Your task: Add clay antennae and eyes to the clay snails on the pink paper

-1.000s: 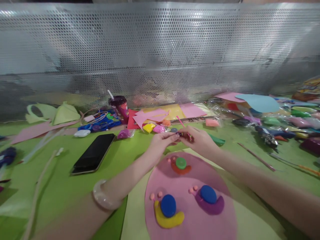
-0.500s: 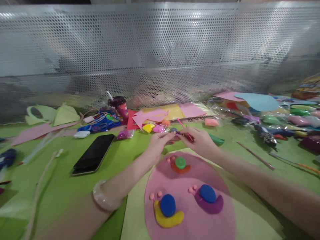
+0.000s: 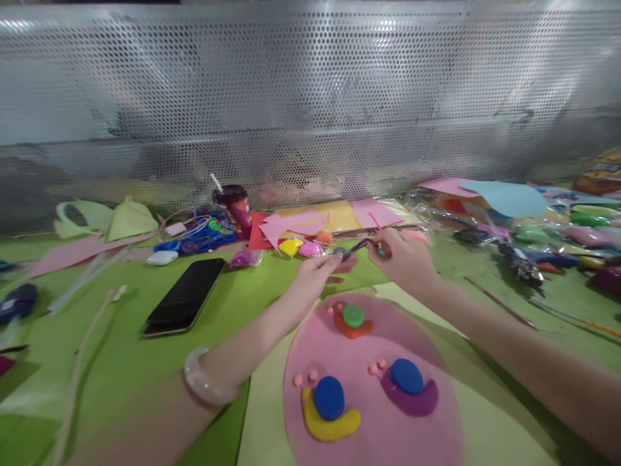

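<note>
Over the far edge of a pink paper oval [image 3: 373, 440], my two hands work on a thin dark purple strip [image 3: 359, 246] that spans the gap between them. My left hand [image 3: 317, 275] pinches its left end between thumb and fingers. At the other end, my right hand [image 3: 402, 259] has its fingers closed on the strip, and a thin pink stick [image 3: 375, 221] pokes up from that hand. On the oval are three snail-like clay shapes: a yellow one [image 3: 330, 430] and a purple one [image 3: 412, 401] with blue discs, and an orange one [image 3: 356, 331] with a green disc.
A black phone [image 3: 187, 294] lies left of my left arm. Behind it are a lidded cup with a straw [image 3: 235, 210] and blue scissors [image 3: 196, 239]. Small clay packs [image 3: 291, 246] and paper pieces line the back. More bagged clay [image 3: 587, 235] lies right, before a perforated metal panel [image 3: 310, 97].
My hands have moved apart, the right one going rightward, and the purple strip now shows stretched between them. The view has shifted slightly.
</note>
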The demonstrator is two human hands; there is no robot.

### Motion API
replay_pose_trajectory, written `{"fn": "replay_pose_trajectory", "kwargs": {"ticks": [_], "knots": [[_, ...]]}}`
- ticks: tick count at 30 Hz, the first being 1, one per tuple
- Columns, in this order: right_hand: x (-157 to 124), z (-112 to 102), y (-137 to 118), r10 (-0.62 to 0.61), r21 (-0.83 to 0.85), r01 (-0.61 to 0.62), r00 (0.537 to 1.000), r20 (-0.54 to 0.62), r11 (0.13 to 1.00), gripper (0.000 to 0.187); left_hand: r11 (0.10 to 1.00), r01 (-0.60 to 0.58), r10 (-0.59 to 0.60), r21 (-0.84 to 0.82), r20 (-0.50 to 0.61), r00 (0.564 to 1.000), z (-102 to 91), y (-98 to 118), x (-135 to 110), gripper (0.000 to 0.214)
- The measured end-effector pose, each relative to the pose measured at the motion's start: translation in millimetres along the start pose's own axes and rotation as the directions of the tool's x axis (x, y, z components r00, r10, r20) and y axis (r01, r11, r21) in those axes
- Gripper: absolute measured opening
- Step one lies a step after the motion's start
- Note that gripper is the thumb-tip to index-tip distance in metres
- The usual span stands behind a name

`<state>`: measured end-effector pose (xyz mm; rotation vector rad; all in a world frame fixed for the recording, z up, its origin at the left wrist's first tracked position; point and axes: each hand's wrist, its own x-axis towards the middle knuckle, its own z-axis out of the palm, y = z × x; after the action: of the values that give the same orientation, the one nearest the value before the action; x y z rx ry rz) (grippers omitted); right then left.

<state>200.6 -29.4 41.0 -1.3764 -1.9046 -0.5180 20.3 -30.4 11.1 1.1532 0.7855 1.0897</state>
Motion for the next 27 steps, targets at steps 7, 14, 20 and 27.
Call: {"fn": "replay_pose_trajectory", "kwargs": {"ticks": [7,14,20,27], "knots": [[-13,3,-9,-0.509,-0.075,0.508,0.861,0.013,0.858,0.027,0.996,0.026,-0.020,-0.086,0.075,0.997,2.7,-6,1,0.038],[-12,3,-7,-0.194,0.221,0.171,0.977,0.088,0.960,0.029,1.000,-0.017,0.018,-0.005,0.052,0.999,-2.1,-4,2,0.034],[-3,-5,-12,-0.083,0.477,-0.107,0.929,0.361,0.873,0.031,0.998,0.018,-0.025,0.057,0.128,0.991,-2.9,0,-1,0.034],[-1,-11,-16,-0.061,0.489,-0.179,0.898,0.436,0.854,0.023,0.984,-0.026,-0.002,0.175,0.159,0.987,-8.4,2,0,0.029]]}}
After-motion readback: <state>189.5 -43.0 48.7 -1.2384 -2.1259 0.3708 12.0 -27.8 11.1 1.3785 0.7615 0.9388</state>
